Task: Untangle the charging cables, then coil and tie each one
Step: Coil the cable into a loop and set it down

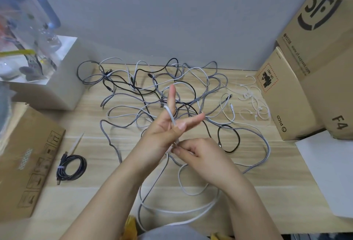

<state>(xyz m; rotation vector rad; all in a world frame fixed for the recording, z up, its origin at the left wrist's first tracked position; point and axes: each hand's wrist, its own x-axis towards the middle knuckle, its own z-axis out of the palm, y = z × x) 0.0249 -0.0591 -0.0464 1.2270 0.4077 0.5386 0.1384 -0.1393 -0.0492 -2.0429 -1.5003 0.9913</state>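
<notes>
You held your left hand (168, 128) upright with fingers spread as a winding frame, its grip pinning a white charging cable (170, 115), while your right hand (193, 150) pinched the cable's lower run above the desk (257, 182), ready for coiling.

Head view, looking steeply down, close over table (277, 172).
</notes>
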